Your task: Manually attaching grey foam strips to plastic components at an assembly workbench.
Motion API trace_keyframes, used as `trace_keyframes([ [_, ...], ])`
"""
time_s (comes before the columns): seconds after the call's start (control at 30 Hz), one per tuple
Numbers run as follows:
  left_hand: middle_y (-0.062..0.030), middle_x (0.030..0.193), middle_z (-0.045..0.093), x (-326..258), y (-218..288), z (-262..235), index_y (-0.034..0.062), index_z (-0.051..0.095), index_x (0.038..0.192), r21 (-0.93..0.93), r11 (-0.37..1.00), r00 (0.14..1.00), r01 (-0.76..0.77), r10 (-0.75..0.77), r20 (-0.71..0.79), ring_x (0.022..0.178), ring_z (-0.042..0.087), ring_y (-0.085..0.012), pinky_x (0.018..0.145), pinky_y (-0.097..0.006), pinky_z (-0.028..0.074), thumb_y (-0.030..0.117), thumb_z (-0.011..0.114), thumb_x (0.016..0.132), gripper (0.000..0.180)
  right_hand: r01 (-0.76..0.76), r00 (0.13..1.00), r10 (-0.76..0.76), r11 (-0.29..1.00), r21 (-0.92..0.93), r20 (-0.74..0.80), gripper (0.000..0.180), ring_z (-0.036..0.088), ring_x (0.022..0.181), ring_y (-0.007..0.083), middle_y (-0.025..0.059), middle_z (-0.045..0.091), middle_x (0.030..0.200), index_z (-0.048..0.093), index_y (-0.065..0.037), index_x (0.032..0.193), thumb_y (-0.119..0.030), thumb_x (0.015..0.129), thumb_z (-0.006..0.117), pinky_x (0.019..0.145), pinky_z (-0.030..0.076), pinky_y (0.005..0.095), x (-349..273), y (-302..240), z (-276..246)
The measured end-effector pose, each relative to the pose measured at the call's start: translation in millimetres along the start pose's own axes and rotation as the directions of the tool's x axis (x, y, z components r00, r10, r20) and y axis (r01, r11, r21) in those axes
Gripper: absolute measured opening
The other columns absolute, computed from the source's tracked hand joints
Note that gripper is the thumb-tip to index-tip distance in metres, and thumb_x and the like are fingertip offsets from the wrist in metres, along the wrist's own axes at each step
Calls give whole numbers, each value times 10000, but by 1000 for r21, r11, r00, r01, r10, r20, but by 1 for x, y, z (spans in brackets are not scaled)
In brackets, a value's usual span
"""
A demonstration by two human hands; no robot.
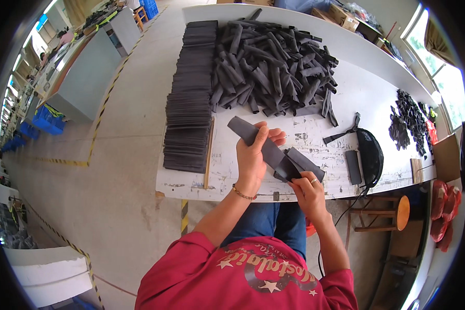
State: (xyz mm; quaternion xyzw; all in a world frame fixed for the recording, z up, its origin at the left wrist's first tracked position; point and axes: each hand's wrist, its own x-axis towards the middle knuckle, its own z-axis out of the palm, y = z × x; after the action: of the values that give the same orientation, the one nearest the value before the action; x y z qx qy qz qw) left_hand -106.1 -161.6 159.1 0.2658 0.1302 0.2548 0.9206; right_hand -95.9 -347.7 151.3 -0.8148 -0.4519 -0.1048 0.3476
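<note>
A long dark grey fabric strip (277, 158) hangs slantwise between my hands over the table's near edge. My left hand (253, 155) is closed round its upper part, thumb on top, and the far end sticks out past the fingers. At the lower end my right hand (309, 194) pinches the strip with thumb and fingers. Under and beside that end, a few more dark fabric pieces (309, 161) lie on the white table (315, 129). Farther back is a large loose heap of rolled or folded dark strips (274, 67). Left of it runs a long row of neatly stacked flat strips (189, 103).
A thin wooden stick (209, 155) lies along the stacked row. To the right are a black bag-like piece with straps (370, 157), a flat dark piece (353, 167) and small black parts (411, 124). A wooden stool (398, 213) stands below the table's right side.
</note>
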Motion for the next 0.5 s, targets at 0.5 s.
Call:
trace_keyframes([
  [0.5, -109, 728, 616, -6, -26, -12, -34, 553, 954, -107, 985, 991, 133, -136, -18, 768, 690, -312, 785, -434, 570, 246, 639, 925, 294, -32, 998, 33, 999, 23, -58, 144, 596, 697, 306, 120, 581, 852, 613, -18, 840, 3, 756, 728, 589, 481, 389, -18, 11, 17],
])
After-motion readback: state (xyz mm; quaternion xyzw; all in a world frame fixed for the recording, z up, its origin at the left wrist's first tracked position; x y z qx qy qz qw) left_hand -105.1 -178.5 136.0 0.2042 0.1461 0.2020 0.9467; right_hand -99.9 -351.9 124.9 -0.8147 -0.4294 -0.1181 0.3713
